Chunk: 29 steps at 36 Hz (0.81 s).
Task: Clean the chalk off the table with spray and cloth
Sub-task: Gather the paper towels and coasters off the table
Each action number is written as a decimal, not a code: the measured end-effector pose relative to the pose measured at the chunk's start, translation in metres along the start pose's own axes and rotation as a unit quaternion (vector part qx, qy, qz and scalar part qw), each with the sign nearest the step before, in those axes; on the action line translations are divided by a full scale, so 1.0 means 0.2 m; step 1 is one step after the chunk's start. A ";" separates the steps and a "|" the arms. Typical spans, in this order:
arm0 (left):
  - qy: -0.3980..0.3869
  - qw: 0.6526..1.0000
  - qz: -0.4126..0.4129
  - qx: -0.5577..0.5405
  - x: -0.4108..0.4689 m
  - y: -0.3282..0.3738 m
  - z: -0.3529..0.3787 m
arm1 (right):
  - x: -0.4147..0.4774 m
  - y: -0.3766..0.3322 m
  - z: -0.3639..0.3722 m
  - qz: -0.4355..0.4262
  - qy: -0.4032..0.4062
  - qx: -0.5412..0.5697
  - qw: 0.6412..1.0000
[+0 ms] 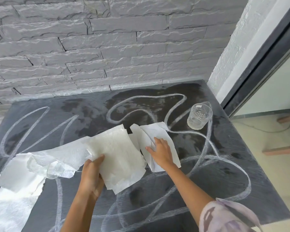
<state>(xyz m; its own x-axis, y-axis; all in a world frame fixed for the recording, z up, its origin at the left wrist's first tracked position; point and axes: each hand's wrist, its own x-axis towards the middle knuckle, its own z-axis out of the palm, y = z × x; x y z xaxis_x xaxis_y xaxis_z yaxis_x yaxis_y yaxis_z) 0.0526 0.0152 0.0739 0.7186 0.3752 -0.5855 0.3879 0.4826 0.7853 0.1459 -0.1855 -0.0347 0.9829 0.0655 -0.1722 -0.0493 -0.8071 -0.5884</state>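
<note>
Two hands work mid-table. Left hand [90,174] grips a folded towel [119,153], thumb on top. Right hand [161,151] lies flat, fingers straight, pressing a second sheet [149,133] just right of it. Chalk loops [109,114] cover the table [233,148]; wet patches [141,101] far centre. Glass [198,116] upright, far right.

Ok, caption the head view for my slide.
Left hand grips a paper towel while right hand presses a second towel onto the chalk-marked table.

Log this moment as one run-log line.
left hand: grips paper towel | right hand: flat on second towel | chalk lines: not yet wiped | table: wet patches at back | glass: upright, right side
</note>
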 end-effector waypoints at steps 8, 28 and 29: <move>-0.012 1.000 0.002 -0.002 -0.02 -0.01 0.01 | 0.03 -0.03 0.02 0.103 0.074 0.009 0.992; -0.155 0.988 -0.007 -0.016 0.01 0.02 0.20 | -0.23 -0.29 -0.41 -0.093 0.036 0.435 0.895; -0.160 0.987 -0.010 -0.011 0.01 0.02 0.21 | -0.24 -0.31 -0.40 -0.122 0.020 0.411 0.903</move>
<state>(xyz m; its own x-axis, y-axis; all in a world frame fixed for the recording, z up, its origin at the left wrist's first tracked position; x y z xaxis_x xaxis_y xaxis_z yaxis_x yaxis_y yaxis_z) 0.0804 -0.0152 0.0849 0.8576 0.0984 -0.5048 0.3936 0.5061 0.7674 0.1156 -0.1851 0.0742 0.9872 0.1476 0.0612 0.0709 -0.0613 -0.9956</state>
